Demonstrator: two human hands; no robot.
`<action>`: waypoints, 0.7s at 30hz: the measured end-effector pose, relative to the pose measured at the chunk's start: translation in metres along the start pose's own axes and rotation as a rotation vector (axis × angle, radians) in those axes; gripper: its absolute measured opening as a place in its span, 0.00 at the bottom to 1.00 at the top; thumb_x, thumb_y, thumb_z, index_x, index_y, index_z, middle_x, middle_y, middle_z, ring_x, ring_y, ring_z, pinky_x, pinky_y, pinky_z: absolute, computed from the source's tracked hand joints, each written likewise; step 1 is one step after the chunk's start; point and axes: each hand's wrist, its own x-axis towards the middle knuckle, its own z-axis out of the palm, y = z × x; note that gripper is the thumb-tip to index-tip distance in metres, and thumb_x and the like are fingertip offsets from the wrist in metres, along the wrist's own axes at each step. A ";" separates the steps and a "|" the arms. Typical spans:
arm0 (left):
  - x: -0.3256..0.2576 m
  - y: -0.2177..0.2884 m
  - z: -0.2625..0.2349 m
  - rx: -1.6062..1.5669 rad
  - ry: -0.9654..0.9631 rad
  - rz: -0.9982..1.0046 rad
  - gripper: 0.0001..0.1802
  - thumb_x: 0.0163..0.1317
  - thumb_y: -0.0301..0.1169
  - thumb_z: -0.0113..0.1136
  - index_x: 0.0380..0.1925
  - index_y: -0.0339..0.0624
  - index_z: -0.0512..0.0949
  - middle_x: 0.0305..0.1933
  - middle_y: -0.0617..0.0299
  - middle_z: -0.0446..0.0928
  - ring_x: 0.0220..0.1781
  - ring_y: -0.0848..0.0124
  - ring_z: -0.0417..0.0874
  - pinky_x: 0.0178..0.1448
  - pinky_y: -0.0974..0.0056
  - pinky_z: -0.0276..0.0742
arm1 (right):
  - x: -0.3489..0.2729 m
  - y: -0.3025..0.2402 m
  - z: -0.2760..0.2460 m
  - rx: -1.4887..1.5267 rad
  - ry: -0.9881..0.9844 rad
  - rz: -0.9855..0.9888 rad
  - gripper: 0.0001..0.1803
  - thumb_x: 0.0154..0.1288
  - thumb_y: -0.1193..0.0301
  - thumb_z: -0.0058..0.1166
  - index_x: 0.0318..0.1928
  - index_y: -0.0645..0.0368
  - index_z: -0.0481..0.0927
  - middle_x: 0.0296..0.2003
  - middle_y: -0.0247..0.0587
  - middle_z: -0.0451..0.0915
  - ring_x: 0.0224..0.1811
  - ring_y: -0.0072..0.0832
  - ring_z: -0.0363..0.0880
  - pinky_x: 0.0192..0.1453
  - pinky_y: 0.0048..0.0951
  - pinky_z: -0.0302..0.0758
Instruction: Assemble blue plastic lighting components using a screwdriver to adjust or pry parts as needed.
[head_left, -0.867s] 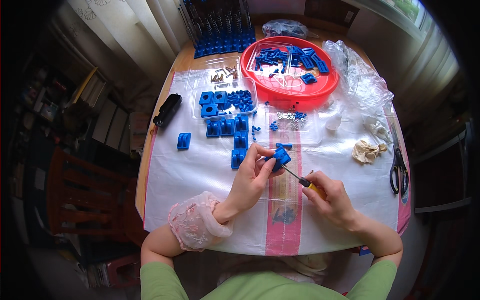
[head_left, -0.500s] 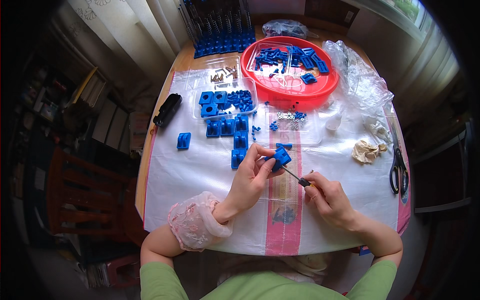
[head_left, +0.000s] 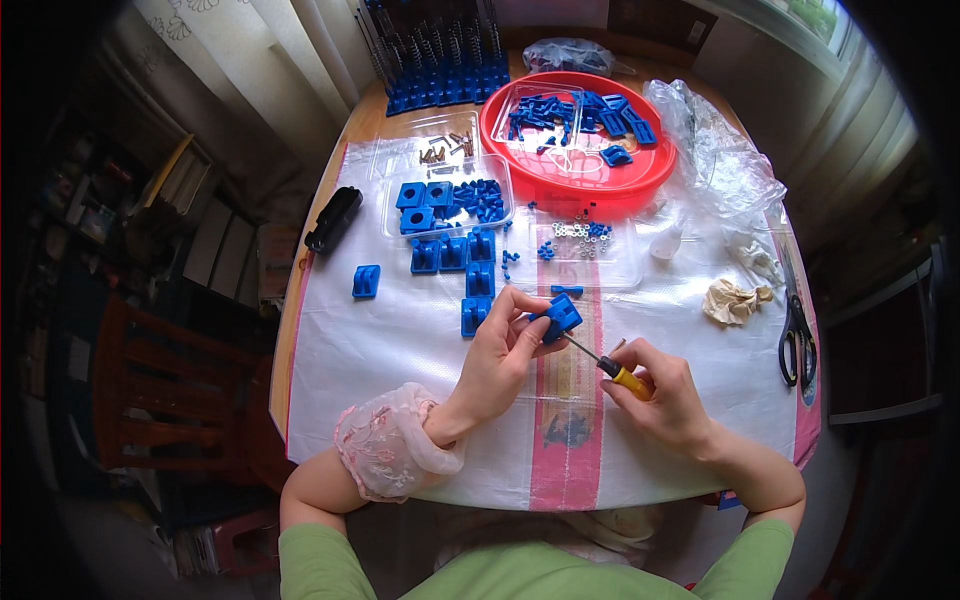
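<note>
Six arched blue plastic blocks (head_left: 480, 281) seemingly finished on worktop (head_left: 420, 350); another blue block (head_left: 562, 314), likely unfinished, pinched above by left fingers (head_left: 515, 301); yellow-handled steel-shafted screwdriver (head_left: 628, 381) gripped by right fingers (head_left: 645, 356); small blue plastic parts (head_left: 485, 200) apparently left.

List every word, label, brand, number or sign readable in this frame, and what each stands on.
No text is readable.
Pink stripe on the white sheet: faint printed marks, too blurred.
Brown panel at the back: small pale mark, too small.
Yellow-and-black screwdriver in the right hand: no legible marking.
Blue plastic part in the left hand: no legible marking.
</note>
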 end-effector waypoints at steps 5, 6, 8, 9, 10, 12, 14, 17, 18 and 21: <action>0.000 -0.001 0.001 -0.013 0.000 0.022 0.04 0.78 0.21 0.46 0.49 0.36 0.67 0.50 0.55 0.80 0.53 0.72 0.83 0.62 0.63 0.85 | -0.001 -0.002 -0.005 -0.063 -0.099 0.097 0.08 0.69 0.72 0.60 0.43 0.63 0.78 0.22 0.46 0.79 0.24 0.39 0.83 0.29 0.34 0.74; 0.000 -0.001 0.000 -0.007 0.000 0.019 0.04 0.78 0.21 0.46 0.49 0.36 0.67 0.50 0.55 0.80 0.53 0.72 0.83 0.62 0.63 0.85 | -0.001 -0.002 -0.006 -0.074 -0.113 0.104 0.08 0.70 0.71 0.59 0.43 0.63 0.78 0.21 0.45 0.79 0.23 0.40 0.82 0.28 0.35 0.73; 0.000 -0.001 0.000 0.005 0.000 0.012 0.04 0.77 0.21 0.46 0.49 0.36 0.67 0.50 0.55 0.80 0.53 0.72 0.83 0.62 0.63 0.85 | -0.001 -0.004 -0.007 -0.095 -0.140 0.118 0.08 0.72 0.69 0.56 0.44 0.62 0.78 0.19 0.44 0.78 0.22 0.40 0.82 0.27 0.36 0.72; 0.000 -0.001 0.000 0.004 -0.001 0.013 0.04 0.77 0.21 0.46 0.49 0.36 0.67 0.50 0.55 0.80 0.53 0.72 0.83 0.62 0.63 0.85 | -0.001 -0.005 -0.007 -0.075 -0.137 0.120 0.08 0.73 0.69 0.56 0.44 0.62 0.78 0.19 0.44 0.78 0.22 0.41 0.82 0.28 0.37 0.72; 0.000 -0.001 0.001 0.004 -0.002 0.015 0.04 0.77 0.21 0.46 0.49 0.36 0.67 0.50 0.55 0.80 0.53 0.72 0.83 0.62 0.63 0.85 | -0.001 -0.006 -0.006 -0.055 -0.135 0.122 0.09 0.73 0.69 0.55 0.44 0.62 0.78 0.19 0.44 0.79 0.22 0.41 0.82 0.28 0.38 0.73; 0.000 -0.002 0.000 0.009 -0.010 0.018 0.05 0.77 0.21 0.46 0.49 0.36 0.67 0.52 0.55 0.78 0.55 0.71 0.83 0.62 0.62 0.85 | -0.001 -0.008 -0.007 -0.038 -0.137 0.123 0.09 0.73 0.69 0.54 0.45 0.62 0.78 0.19 0.45 0.79 0.23 0.42 0.83 0.28 0.38 0.73; 0.000 -0.004 -0.002 0.022 -0.024 0.023 0.05 0.77 0.22 0.47 0.50 0.37 0.67 0.55 0.55 0.76 0.59 0.67 0.82 0.62 0.59 0.86 | 0.000 -0.010 -0.008 -0.046 -0.146 0.120 0.09 0.74 0.69 0.53 0.46 0.62 0.78 0.19 0.45 0.79 0.24 0.43 0.83 0.29 0.39 0.73; 0.000 -0.005 -0.002 0.019 -0.023 0.018 0.05 0.77 0.22 0.47 0.50 0.37 0.68 0.55 0.56 0.76 0.59 0.67 0.82 0.62 0.60 0.86 | 0.000 -0.009 -0.008 -0.080 -0.167 0.143 0.10 0.73 0.68 0.55 0.48 0.61 0.78 0.20 0.46 0.79 0.24 0.43 0.84 0.29 0.38 0.74; -0.001 -0.005 -0.002 0.021 -0.025 0.017 0.05 0.77 0.22 0.48 0.50 0.37 0.68 0.55 0.55 0.76 0.59 0.67 0.82 0.62 0.60 0.86 | 0.000 -0.007 -0.008 -0.103 -0.152 0.111 0.10 0.72 0.68 0.56 0.48 0.61 0.78 0.21 0.47 0.80 0.25 0.43 0.84 0.30 0.38 0.75; -0.001 -0.004 -0.002 0.022 -0.030 0.010 0.05 0.77 0.22 0.48 0.50 0.37 0.67 0.56 0.55 0.75 0.60 0.67 0.82 0.62 0.60 0.86 | 0.001 -0.005 -0.005 -0.131 -0.101 0.043 0.12 0.69 0.70 0.60 0.48 0.61 0.78 0.25 0.48 0.81 0.27 0.42 0.84 0.32 0.38 0.76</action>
